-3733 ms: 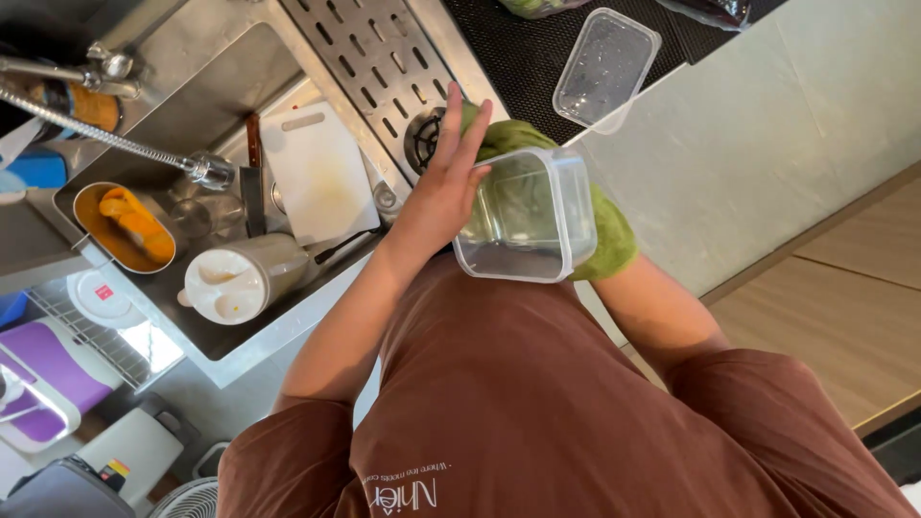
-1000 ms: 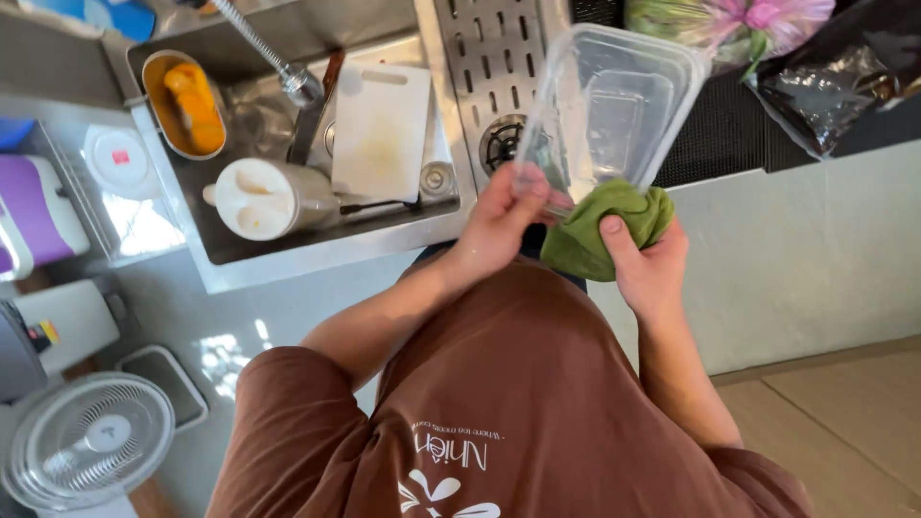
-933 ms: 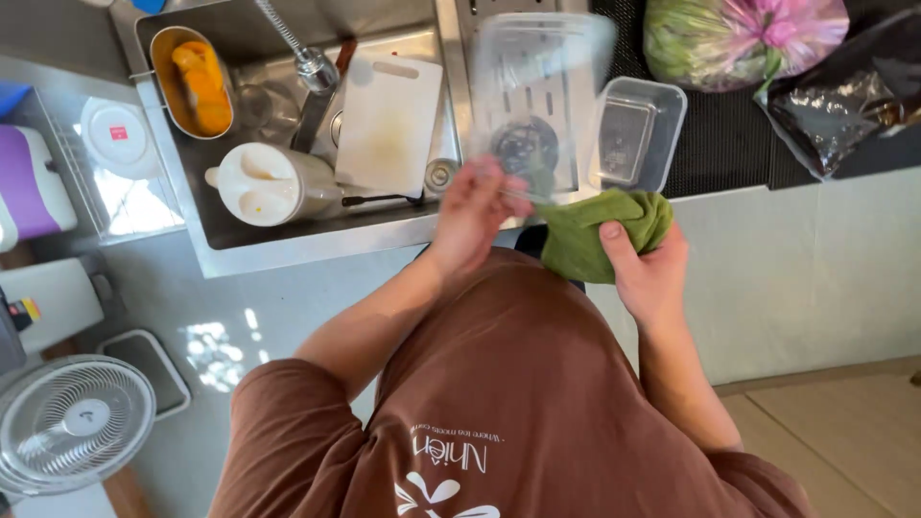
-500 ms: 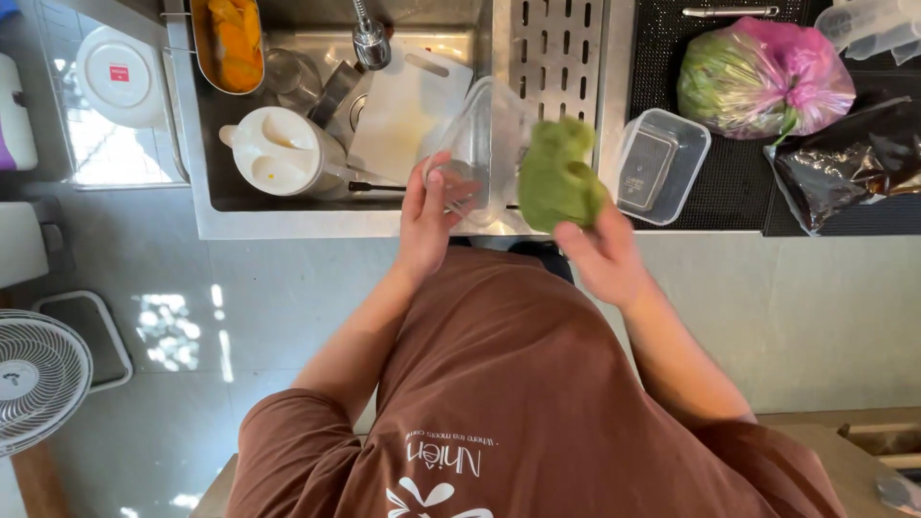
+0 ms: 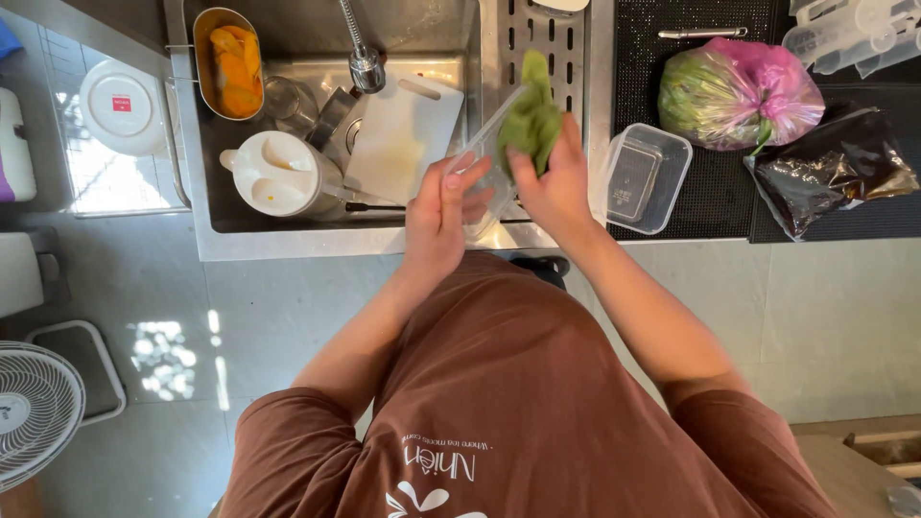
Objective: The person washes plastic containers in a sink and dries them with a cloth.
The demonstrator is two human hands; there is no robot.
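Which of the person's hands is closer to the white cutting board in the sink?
Left. The left hand holds the clear container just beside the white cutting board. The right hand, gripping the green cloth, is farther off, beyond the container.

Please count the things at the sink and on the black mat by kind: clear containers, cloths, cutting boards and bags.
Clear plastic containers: 2
Green cloth: 1
White cutting board: 1
Plastic bags: 2
Total: 6

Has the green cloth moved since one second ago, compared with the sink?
Yes. The green cloth was below the counter edge, near the person's body. Now the right hand holds it up over the drainboard beside the sink.
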